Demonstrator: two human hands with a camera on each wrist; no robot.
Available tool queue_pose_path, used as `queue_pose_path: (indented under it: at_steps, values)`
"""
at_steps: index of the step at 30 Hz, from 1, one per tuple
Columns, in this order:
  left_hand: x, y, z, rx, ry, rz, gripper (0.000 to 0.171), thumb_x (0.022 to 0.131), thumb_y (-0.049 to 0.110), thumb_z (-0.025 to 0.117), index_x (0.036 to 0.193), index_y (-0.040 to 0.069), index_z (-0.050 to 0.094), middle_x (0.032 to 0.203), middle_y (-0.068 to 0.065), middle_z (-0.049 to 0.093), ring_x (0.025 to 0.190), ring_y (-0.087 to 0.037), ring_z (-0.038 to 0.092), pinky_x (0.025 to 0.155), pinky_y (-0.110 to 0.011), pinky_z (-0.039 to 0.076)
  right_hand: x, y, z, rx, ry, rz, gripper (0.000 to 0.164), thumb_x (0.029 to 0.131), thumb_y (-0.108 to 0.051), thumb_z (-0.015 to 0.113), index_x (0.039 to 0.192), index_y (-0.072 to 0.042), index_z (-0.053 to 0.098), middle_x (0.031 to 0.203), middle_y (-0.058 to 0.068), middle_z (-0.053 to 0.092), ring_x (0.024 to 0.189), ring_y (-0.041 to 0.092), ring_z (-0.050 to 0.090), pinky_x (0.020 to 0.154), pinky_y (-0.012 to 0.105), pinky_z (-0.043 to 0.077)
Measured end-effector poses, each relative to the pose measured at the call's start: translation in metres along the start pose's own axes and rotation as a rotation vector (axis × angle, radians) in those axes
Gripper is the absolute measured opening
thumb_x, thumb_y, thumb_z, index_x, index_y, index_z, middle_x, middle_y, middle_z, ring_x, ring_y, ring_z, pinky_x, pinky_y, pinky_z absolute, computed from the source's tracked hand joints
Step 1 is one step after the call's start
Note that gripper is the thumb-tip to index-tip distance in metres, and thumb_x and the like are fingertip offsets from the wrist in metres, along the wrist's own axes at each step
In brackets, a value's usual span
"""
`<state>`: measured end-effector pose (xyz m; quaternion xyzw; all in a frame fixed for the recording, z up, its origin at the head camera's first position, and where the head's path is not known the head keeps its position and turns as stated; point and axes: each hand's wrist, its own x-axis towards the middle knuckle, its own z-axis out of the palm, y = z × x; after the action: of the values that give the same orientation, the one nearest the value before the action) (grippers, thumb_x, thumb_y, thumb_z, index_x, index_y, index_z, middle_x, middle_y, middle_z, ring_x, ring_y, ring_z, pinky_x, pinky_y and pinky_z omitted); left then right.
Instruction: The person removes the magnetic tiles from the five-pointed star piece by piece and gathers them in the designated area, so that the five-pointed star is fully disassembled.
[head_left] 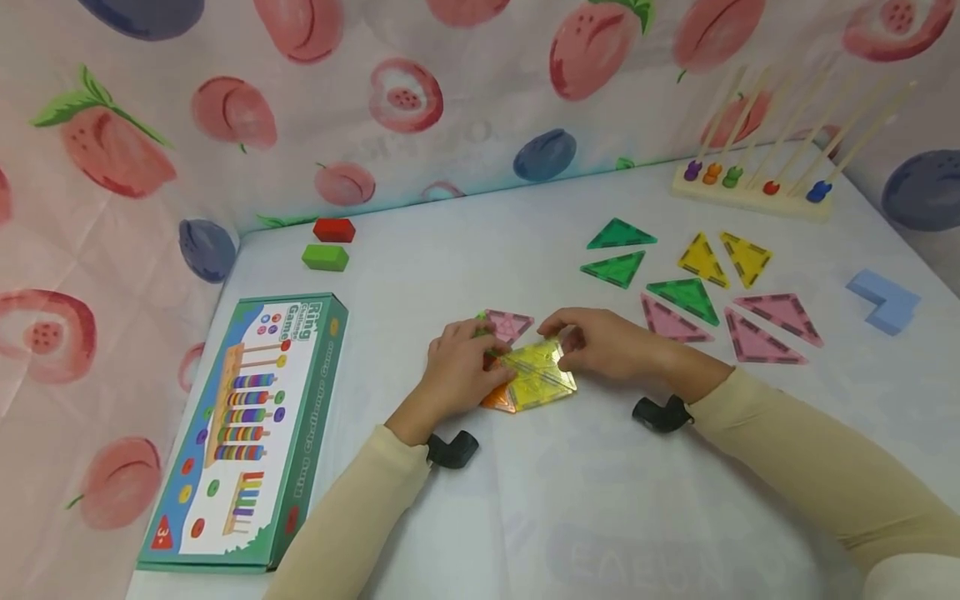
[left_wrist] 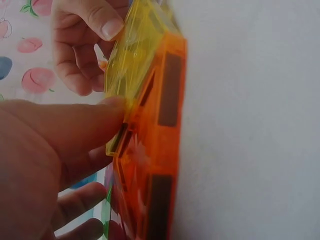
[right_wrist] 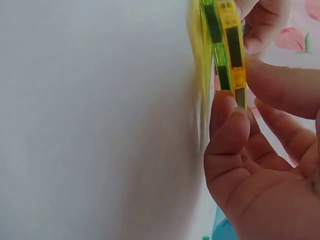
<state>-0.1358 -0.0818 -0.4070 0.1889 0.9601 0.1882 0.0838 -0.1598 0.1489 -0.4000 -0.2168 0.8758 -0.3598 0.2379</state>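
Yellow see-through triangular magnetic tiles (head_left: 538, 377) meet along a slanting line between my two hands, just off the table. My left hand (head_left: 459, 367) pinches their left edge; in the left wrist view its thumb (left_wrist: 107, 112) lies on the yellow plastic. Joined beside it is an orange tile (left_wrist: 162, 145), partly under that hand in the head view. Behind it sits a pink tile (head_left: 508, 325). My right hand (head_left: 611, 346) pinches the yellow piece by its right side. The right wrist view shows greenish and amber tile edges (right_wrist: 235, 50) side by side at its fingertips.
Loose green (head_left: 619, 234), yellow (head_left: 703, 260) and pink (head_left: 780, 315) triangles lie to the right. Beyond them stands a wooden peg rack (head_left: 750, 196). A light blue block (head_left: 885, 300) is far right. On the left are a game box (head_left: 247, 433) and red (head_left: 334, 229) and green (head_left: 326, 257) blocks.
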Motion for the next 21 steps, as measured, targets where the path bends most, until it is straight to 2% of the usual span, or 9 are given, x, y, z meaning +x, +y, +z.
queue_pose_path:
  at_steps: [6, 9, 13, 16, 20, 21]
  values:
    - [0.001, 0.004, -0.004, 0.013, -0.011, 0.002, 0.028, 0.081, 0.043, 0.062, 0.102, 0.025, 0.066, 0.134, 0.000, 0.039, 0.121, -0.024, 0.028, 0.088, -0.046, 0.028, -0.004, 0.006, -0.012, 0.004, -0.021, 0.023, 0.040, 0.081, -0.014, 0.064, 0.119, -0.020, 0.052, 0.108, -0.001, 0.051, 0.089, 0.019, 0.049, 0.078, 0.032, 0.044]
    - [0.001, 0.005, -0.005, 0.019, -0.012, 0.003, 0.028, 0.081, 0.043, 0.062, 0.102, 0.025, 0.067, 0.134, 0.000, 0.039, 0.121, -0.024, 0.028, 0.088, -0.046, 0.029, -0.006, 0.012, -0.021, -0.015, 0.002, 0.032, 0.037, 0.083, -0.012, 0.062, 0.118, -0.019, 0.053, 0.104, 0.001, 0.052, 0.090, 0.020, 0.047, 0.079, 0.033, 0.043]
    - [-0.001, 0.004, -0.004, 0.024, -0.017, 0.004, 0.029, 0.081, 0.044, 0.061, 0.102, 0.025, 0.066, 0.134, 0.001, 0.039, 0.121, -0.024, 0.028, 0.088, -0.046, 0.029, -0.008, 0.023, -0.037, -0.056, 0.094, 0.042, 0.031, 0.084, -0.007, 0.057, 0.115, -0.013, 0.055, 0.098, 0.004, 0.052, 0.088, 0.021, 0.044, 0.076, 0.033, 0.042]
    - [-0.001, 0.003, -0.004, 0.024, -0.018, 0.005, 0.029, 0.081, 0.044, 0.061, 0.103, 0.025, 0.066, 0.134, 0.001, 0.038, 0.122, -0.023, 0.028, 0.088, -0.045, 0.029, -0.009, 0.031, -0.048, -0.069, 0.164, 0.077, 0.030, 0.086, -0.007, 0.055, 0.115, -0.011, 0.055, 0.098, 0.007, 0.051, 0.079, 0.024, 0.047, 0.061, 0.034, 0.045]
    - [-0.001, 0.003, -0.002, 0.021, -0.015, 0.007, 0.030, 0.081, 0.045, 0.061, 0.103, 0.026, 0.066, 0.135, 0.001, 0.038, 0.122, -0.023, 0.027, 0.089, -0.046, 0.028, -0.006, 0.037, -0.054, -0.106, 0.243, 0.112, 0.034, 0.085, -0.013, 0.057, 0.120, -0.011, 0.053, 0.109, 0.008, 0.051, 0.085, 0.025, 0.050, 0.064, 0.039, 0.046]
    - [-0.001, 0.002, -0.002, 0.021, -0.015, 0.010, 0.030, 0.081, 0.045, 0.060, 0.103, 0.026, 0.066, 0.135, 0.001, 0.038, 0.122, -0.023, 0.027, 0.089, -0.046, 0.028, -0.006, 0.036, -0.054, -0.124, 0.260, 0.113, 0.036, 0.085, -0.015, 0.057, 0.121, -0.011, 0.053, 0.112, 0.009, 0.050, 0.089, 0.025, 0.050, 0.070, 0.040, 0.045]
